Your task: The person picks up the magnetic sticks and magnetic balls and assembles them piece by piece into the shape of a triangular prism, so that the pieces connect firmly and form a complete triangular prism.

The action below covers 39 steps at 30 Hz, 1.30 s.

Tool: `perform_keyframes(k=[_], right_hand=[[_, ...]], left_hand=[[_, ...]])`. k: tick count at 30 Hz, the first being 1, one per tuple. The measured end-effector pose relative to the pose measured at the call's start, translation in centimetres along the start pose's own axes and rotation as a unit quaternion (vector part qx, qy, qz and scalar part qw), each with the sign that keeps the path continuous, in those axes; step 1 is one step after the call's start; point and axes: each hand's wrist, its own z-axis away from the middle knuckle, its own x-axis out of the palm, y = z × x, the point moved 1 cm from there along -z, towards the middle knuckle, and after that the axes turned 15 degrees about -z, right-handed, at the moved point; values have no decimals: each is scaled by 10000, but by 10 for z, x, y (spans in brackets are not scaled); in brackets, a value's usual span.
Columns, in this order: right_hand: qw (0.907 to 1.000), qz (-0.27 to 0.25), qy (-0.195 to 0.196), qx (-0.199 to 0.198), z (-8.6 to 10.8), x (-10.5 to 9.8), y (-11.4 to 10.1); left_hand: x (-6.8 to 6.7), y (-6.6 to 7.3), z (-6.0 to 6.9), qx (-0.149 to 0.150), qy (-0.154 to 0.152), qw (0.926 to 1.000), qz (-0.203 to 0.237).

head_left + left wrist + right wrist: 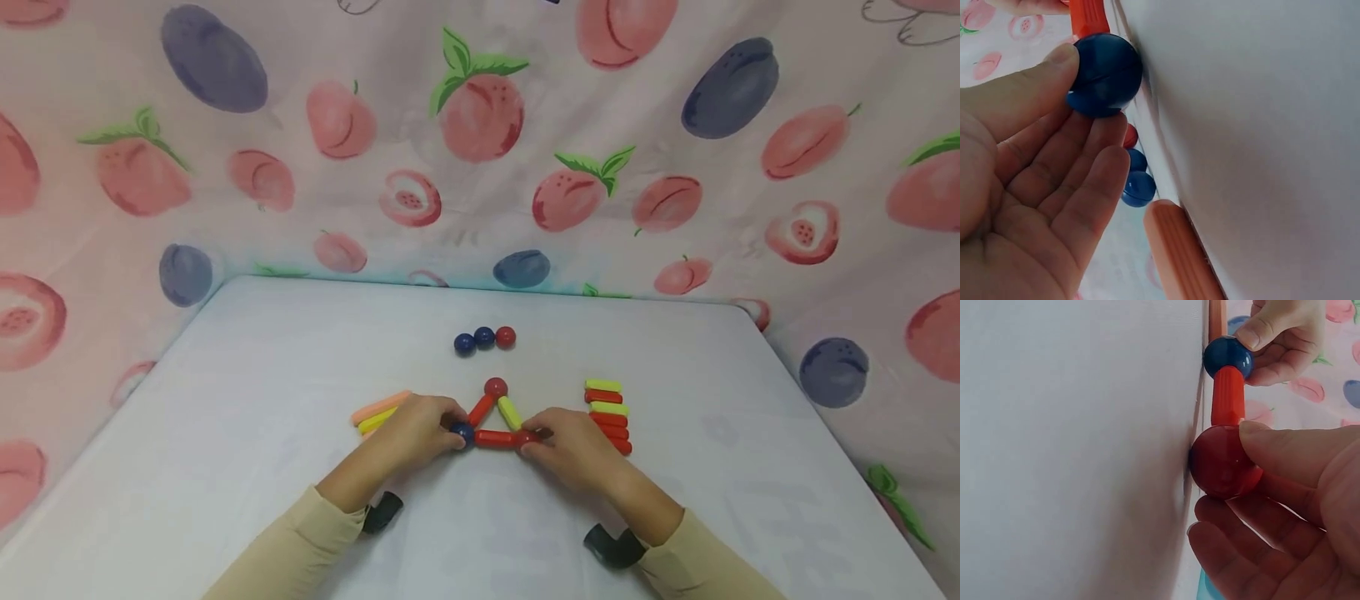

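A triangle of short rods and balls lies on the white table. Its top corner is a red ball [496,388]; a red rod [482,410] runs down its left side and a yellow-green rod [510,412] down its right. Along the bottom lies another red rod [495,439]. The left hand [423,429] pinches the blue ball [1107,74] at the left corner between thumb and fingers. At the right corner, the right hand [573,446] holds a red ball [1224,461] the same way. In the head view the fingers partly cover both corner balls.
Two blue balls [484,337] and a red ball [506,337] sit in a row behind the triangle. Longer orange and yellow rods [381,407] lie left, partly behind the left hand. Several short red and yellow-green rods [607,408] are stacked side by side at right.
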Motion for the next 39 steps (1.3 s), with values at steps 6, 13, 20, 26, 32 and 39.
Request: perform_keyframes(k=[6, 13, 20, 26, 32, 39], right_hand=[[10000, 8, 8, 28, 2, -2, -3], [9999, -55, -24, 93, 2, -2, -4], [9997, 48, 18, 249, 4, -14, -5], [9993, 267, 243, -25, 14, -47, 2], [9991, 396, 3, -132, 24, -64, 19], [9984, 547, -27, 156, 37, -69, 36]], left_hand=[[0, 1, 2, -17, 43, 10000, -11], [-2, 2, 2, 42, 98, 9999, -26], [-2, 1, 0, -72, -1, 9999, 81], [-2, 2, 0, -116, -17, 9999, 86], [-1, 1, 1, -95, 25, 9999, 81], [1, 0, 1, -107, 1, 9999, 60]])
